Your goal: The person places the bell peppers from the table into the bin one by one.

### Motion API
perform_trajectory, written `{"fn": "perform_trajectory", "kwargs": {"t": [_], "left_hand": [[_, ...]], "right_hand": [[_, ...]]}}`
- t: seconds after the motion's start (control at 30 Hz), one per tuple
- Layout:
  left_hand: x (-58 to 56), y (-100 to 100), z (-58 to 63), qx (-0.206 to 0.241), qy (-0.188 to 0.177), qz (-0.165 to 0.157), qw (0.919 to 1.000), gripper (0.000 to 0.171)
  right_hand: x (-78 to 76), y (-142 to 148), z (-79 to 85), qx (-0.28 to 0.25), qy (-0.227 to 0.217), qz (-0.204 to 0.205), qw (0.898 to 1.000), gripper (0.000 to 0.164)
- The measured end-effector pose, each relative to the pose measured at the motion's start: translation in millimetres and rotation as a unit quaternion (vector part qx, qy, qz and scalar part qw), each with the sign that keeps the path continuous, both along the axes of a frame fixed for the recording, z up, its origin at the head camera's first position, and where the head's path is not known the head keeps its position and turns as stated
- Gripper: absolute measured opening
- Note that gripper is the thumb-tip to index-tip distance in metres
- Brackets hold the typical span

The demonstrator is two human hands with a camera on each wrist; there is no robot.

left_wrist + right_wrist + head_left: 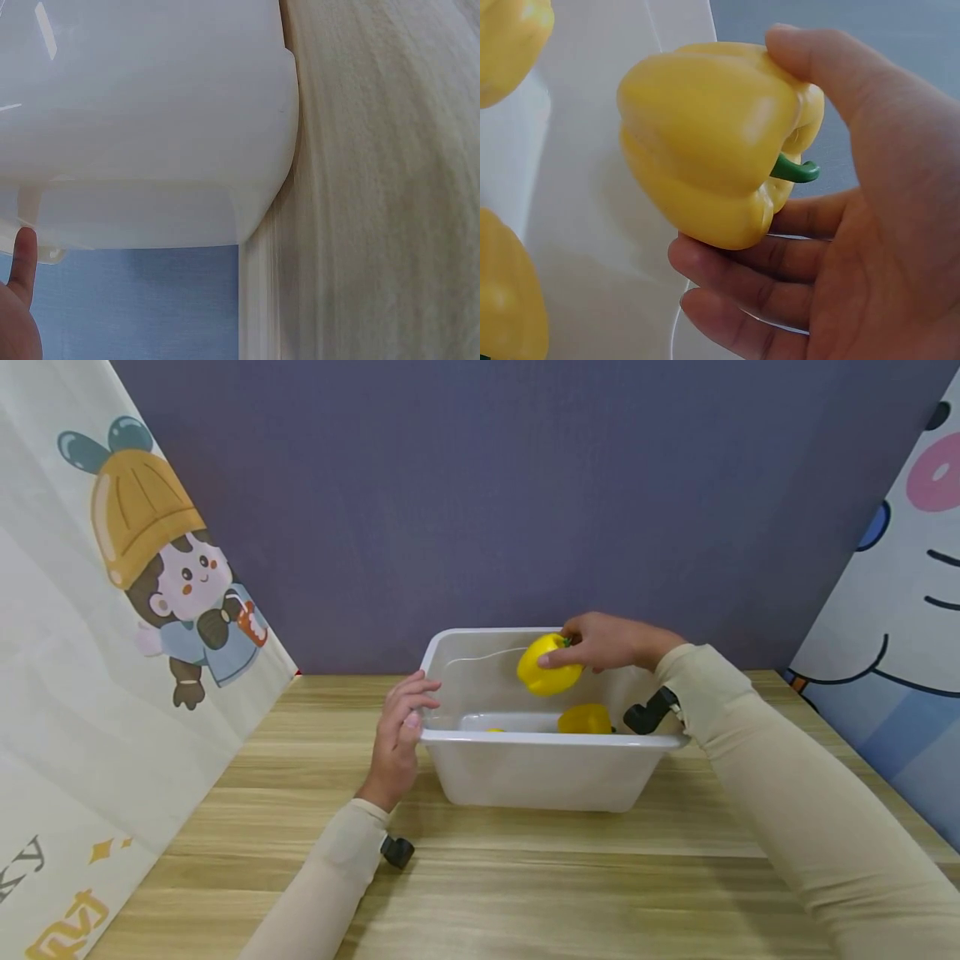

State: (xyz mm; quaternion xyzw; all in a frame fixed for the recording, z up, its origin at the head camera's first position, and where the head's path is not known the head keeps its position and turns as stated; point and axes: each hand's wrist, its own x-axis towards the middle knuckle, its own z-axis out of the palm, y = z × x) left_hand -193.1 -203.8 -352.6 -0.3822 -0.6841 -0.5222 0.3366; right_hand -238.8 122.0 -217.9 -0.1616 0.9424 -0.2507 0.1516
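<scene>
My right hand [618, 643] holds a yellow bell pepper [546, 675] above the inside of a white plastic bin [532, 772]. In the right wrist view, thumb and fingers grip this pepper [705, 142] around its stem end; its green stem [799, 171] points towards the palm. My left hand [397, 735] rests against the bin's left rim with its fingers extended. A finger [24, 259] touches the bin's side in the left wrist view. Inside the bin lies another yellow bell pepper [583, 719], plus a yellow sliver [495, 730] mostly hidden by the front wall.
The bin stands on a wood-grain table [495, 885] near a dark blue-grey back panel [480, 493]. Cartoon-printed white sheets hang at left [67, 635] and right [892, 635]. Small black wrist cameras sit on the left sleeve [315, 885] and right sleeve [795, 802].
</scene>
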Motion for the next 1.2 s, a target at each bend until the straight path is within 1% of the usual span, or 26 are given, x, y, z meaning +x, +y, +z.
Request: {"fn": "perform_trajectory", "kwargs": {"t": [0.3,0.6,0.8,1.03,1.13,1.2], "left_hand": [[0.0,0.1,0.2,0.013,0.014,-0.007,0.9998,0.031],[-0.4,-0.2,-1.1,0.011,0.014,-0.008,0.9998,0.031],[0.2,-0.4,-0.7,0.014,0.015,-0.008,0.9998,0.031],[0.9,-0.5,-1.8,0.016,0.013,-0.008,0.9998,0.031],[0.7,0.2,-2.2,0.016,0.013,-0.009,0.9997,0.031],[0.7,1.1,-2.0,0.015,0.013,-0.01,0.9997,0.031]], "right_hand": [[1.9,-4.7,-2.7,0.009,0.003,0.015,1.0,0.083],[-0.9,-3.3,-8.8,0.022,0.011,0.026,0.999,0.081],[-1.0,-1.1,-8.3,0.026,0.02,0.031,0.999,0.08],[-0.4,2.8,-6.6,-0.005,0.028,0.006,1.0,0.072],[0.0,10.3,-7.3,-0.019,0.034,-0.001,0.999,0.072],[1.4,17.1,-7.6,-0.029,0.034,-0.002,0.999,0.069]]}}
